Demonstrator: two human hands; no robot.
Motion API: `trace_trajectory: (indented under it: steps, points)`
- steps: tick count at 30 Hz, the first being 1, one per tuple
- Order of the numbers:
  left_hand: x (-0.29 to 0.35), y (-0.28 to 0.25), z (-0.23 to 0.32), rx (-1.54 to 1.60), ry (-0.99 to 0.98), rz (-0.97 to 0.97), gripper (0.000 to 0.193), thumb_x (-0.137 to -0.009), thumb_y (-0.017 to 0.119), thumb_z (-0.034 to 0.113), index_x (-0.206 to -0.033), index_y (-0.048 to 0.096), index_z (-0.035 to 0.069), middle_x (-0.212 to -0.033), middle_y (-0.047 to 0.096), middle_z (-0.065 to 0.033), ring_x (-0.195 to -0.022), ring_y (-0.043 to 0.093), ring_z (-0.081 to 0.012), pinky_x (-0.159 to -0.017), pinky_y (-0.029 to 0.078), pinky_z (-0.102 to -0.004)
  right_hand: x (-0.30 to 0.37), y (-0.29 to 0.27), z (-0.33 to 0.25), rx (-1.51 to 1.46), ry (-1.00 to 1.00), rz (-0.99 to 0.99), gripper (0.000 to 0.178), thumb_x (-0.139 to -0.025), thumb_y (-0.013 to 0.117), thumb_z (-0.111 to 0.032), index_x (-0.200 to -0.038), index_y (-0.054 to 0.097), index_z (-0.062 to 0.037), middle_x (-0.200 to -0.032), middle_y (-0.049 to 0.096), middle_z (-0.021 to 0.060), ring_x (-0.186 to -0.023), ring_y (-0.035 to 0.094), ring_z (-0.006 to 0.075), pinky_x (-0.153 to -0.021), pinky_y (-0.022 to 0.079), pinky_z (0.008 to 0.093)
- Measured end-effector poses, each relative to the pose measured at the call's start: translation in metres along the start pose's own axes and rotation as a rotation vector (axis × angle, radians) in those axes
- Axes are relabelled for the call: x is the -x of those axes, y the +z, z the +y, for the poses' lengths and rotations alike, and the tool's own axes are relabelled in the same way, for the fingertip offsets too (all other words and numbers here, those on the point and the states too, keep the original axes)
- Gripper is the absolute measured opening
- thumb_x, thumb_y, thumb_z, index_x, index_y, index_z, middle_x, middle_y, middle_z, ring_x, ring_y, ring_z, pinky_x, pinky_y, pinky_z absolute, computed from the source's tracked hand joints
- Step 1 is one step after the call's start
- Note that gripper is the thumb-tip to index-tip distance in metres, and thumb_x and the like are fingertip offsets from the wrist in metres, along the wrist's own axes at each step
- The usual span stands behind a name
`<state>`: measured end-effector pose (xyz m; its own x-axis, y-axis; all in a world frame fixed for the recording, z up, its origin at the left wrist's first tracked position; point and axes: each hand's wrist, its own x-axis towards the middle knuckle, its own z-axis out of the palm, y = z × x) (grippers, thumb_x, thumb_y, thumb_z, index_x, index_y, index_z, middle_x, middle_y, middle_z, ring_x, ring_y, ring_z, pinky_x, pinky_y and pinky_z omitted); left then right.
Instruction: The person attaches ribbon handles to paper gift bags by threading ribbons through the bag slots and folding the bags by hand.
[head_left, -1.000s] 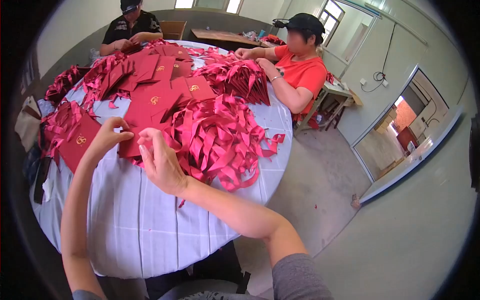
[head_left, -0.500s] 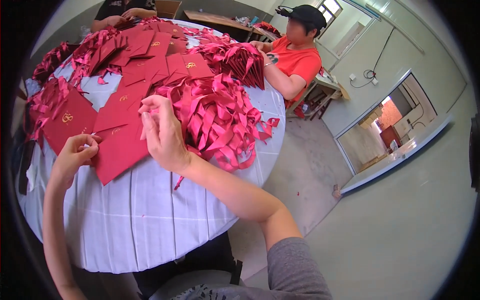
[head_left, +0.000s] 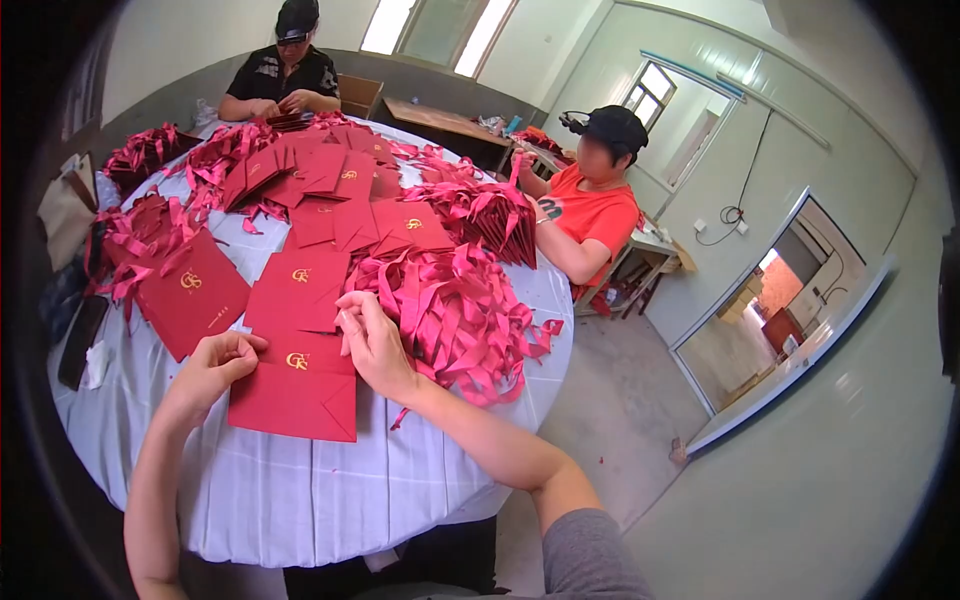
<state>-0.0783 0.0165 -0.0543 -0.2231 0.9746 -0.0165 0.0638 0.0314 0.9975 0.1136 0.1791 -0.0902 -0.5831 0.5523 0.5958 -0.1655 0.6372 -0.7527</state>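
Observation:
A flat red paper bag (head_left: 292, 405) with a gold emblem lies squarely in front of me at the near side of the round table. My left hand (head_left: 215, 372) is closed, pinching the bag's upper left edge between thumb and fingers. At its upper right corner is my right hand (head_left: 378, 350), fingers curled in against the edge; its fingertips are partly hidden. Just beyond lies another red bag (head_left: 290, 285), overlapped by the near one. Beside my right hand spreads a big heap of pink-red ribbon handles (head_left: 455, 320).
More red bags (head_left: 320, 170) pile up mid-table, with a ribboned stack (head_left: 500, 225) at right. Another bag (head_left: 192, 290) leans at left near a dark phone-like object (head_left: 82, 340). Co-workers sit across (head_left: 285, 75) and at right (head_left: 590, 215). Pale cloth (head_left: 270, 510) covers the table.
The near bag has turned from slanted to nearly square with me. My right hand has come down to its corner. The view has tilted up, and the co-worker at right has raised a ribbon.

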Motion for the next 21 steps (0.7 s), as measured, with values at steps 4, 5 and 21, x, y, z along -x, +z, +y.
trace_trajectory:
  steps: [4, 5, 21]
  points:
    - [0.002, 0.001, 0.009, -0.032, 0.078, -0.034, 0.010, -0.083, 0.055, 0.008, -0.074, 0.052, 0.004, -0.109, 0.060, -0.0071, -0.083, 0.050, -0.0072, -0.075, 0.039, -0.0215, -0.003, -0.001, 0.002, 0.034, 0.024, 0.008, 0.016, -0.097, 0.045, -0.010, -0.108, 0.049, 0.0011, -0.083, 0.057, 0.0097, -0.064, 0.058, 0.0146, -0.059, 0.047, 0.0268]
    - [0.001, 0.005, 0.015, -0.016, 0.089, -0.068, 0.008, -0.080, 0.053, 0.007, -0.073, 0.051, 0.004, -0.107, 0.060, -0.0074, -0.081, 0.049, -0.0072, -0.074, 0.039, -0.0213, -0.006, -0.003, 0.006, 0.124, -0.084, 0.014, 0.016, -0.095, 0.048, -0.009, -0.108, 0.050, 0.0010, -0.084, 0.057, 0.0107, -0.068, 0.060, 0.0180, -0.062, 0.048, 0.0282]
    - [0.008, 0.003, -0.015, 0.591, 0.141, 0.284, 0.015, -0.082, 0.056, 0.018, -0.087, 0.060, 0.005, -0.101, 0.065, -0.0094, -0.092, 0.062, -0.0185, -0.083, 0.049, -0.0317, -0.003, 0.003, 0.008, 0.201, -0.191, 0.122, 0.027, -0.085, 0.056, 0.002, -0.112, 0.054, 0.0026, -0.093, 0.060, 0.0139, -0.074, 0.060, 0.0219, -0.063, 0.047, 0.0300]
